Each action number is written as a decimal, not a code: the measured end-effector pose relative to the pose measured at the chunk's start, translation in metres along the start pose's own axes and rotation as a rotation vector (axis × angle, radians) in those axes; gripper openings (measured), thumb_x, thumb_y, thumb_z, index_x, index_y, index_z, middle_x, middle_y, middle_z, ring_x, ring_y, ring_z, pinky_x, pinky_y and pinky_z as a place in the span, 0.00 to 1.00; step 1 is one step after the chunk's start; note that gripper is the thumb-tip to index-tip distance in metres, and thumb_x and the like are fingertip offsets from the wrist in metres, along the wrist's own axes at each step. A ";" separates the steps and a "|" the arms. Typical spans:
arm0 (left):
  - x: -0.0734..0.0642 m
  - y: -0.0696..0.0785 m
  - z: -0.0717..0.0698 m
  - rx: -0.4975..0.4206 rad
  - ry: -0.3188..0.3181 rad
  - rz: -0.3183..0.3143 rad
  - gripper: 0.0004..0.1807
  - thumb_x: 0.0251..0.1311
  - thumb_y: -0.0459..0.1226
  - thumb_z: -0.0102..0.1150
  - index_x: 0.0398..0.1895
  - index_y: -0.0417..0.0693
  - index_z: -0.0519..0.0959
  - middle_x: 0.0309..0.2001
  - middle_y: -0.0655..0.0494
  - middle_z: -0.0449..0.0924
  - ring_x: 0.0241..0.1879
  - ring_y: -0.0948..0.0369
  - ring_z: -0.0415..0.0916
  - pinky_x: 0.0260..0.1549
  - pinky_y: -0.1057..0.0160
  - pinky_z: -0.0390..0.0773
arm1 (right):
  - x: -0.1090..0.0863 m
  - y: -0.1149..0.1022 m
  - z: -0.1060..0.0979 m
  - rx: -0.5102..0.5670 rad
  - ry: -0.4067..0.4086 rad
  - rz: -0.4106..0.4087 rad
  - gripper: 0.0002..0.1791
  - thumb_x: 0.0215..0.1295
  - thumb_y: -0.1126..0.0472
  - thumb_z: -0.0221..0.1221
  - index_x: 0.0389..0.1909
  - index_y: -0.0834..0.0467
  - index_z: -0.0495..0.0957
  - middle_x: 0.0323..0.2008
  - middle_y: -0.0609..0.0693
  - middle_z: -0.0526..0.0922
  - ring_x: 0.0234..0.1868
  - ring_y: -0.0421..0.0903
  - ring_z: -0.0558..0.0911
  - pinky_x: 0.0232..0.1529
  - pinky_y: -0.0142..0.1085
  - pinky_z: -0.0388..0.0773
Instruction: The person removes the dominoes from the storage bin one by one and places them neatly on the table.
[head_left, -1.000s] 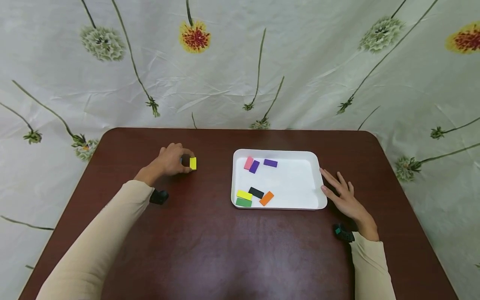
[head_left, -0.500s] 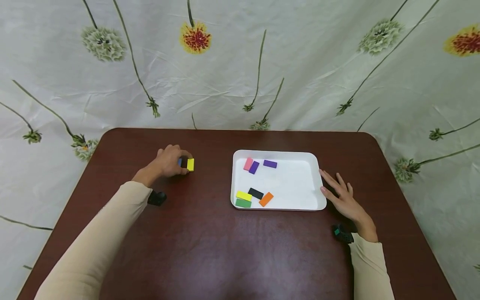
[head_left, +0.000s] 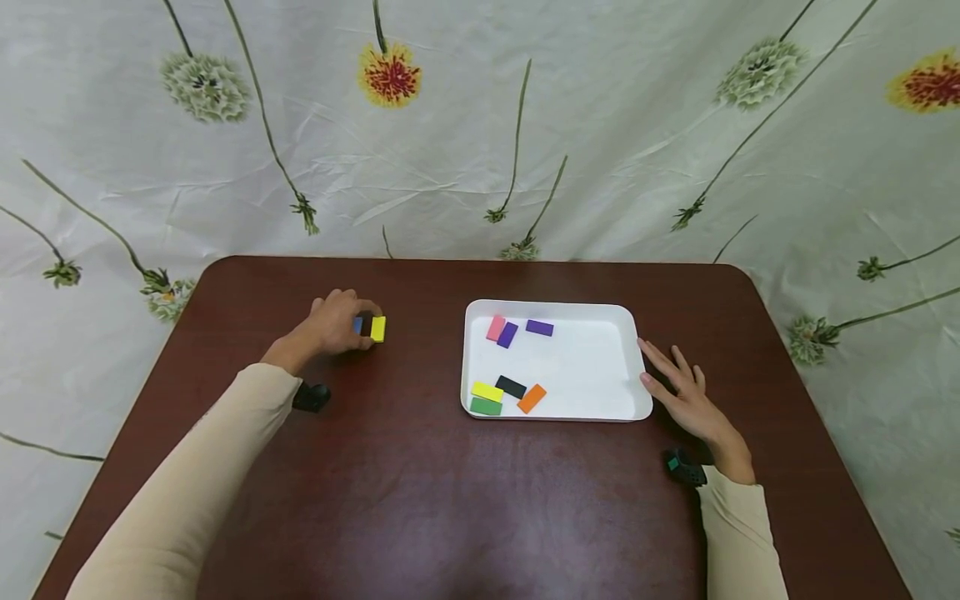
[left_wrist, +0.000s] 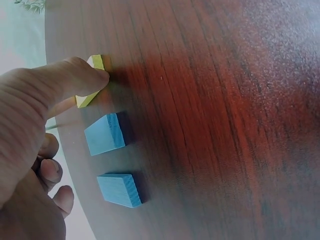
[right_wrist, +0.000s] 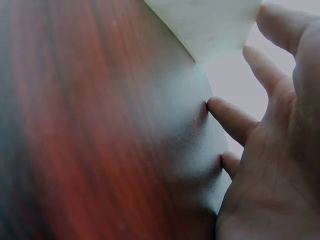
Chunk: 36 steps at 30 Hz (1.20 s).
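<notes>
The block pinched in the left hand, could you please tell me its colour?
The block is yellow; it shows best in the head view.

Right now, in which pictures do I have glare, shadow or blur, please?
Head view: a soft sheen on the table; left wrist view: pale glare at upper right, dark shadows beside the blue blocks; right wrist view: table grain blurred, the white tray washed out, dark patches near the right hand.
</notes>
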<state>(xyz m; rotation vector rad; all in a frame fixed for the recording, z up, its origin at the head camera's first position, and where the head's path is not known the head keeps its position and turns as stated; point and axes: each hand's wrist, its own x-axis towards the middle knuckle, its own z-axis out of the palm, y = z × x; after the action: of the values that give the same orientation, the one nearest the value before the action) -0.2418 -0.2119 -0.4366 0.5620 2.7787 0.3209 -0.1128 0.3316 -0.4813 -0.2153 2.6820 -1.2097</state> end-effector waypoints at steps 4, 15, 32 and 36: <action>-0.001 0.001 -0.001 -0.003 0.007 0.000 0.27 0.55 0.40 0.70 0.60 0.43 0.79 0.47 0.39 0.74 0.49 0.43 0.67 0.40 0.46 0.63 | 0.000 0.000 0.000 0.002 0.002 0.002 0.36 0.77 0.51 0.50 0.81 0.48 0.48 0.80 0.61 0.45 0.78 0.68 0.28 0.65 0.70 0.17; 0.001 0.008 -0.007 -0.016 0.037 0.041 0.30 0.55 0.42 0.71 0.62 0.44 0.78 0.48 0.41 0.73 0.49 0.44 0.67 0.40 0.48 0.60 | 0.001 0.001 0.000 -0.004 0.002 -0.001 0.36 0.77 0.51 0.50 0.81 0.47 0.48 0.80 0.61 0.45 0.78 0.69 0.28 0.64 0.71 0.17; 0.013 0.062 -0.021 -0.105 0.109 0.169 0.28 0.55 0.43 0.71 0.60 0.46 0.80 0.43 0.42 0.71 0.44 0.50 0.66 0.38 0.52 0.58 | 0.001 0.002 0.001 0.000 -0.003 -0.007 0.36 0.77 0.51 0.50 0.81 0.48 0.48 0.80 0.61 0.45 0.78 0.69 0.28 0.64 0.71 0.17; 0.017 0.081 -0.021 -0.130 0.116 0.209 0.28 0.55 0.43 0.72 0.60 0.48 0.80 0.42 0.44 0.69 0.46 0.50 0.65 0.41 0.51 0.59 | 0.001 0.003 0.000 -0.012 0.002 -0.007 0.36 0.78 0.51 0.49 0.81 0.47 0.48 0.80 0.61 0.45 0.78 0.69 0.29 0.64 0.71 0.18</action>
<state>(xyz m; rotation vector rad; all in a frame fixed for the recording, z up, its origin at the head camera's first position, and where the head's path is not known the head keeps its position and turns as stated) -0.2361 -0.1355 -0.3988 0.8277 2.7856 0.5928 -0.1143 0.3335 -0.4841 -0.2258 2.6929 -1.1973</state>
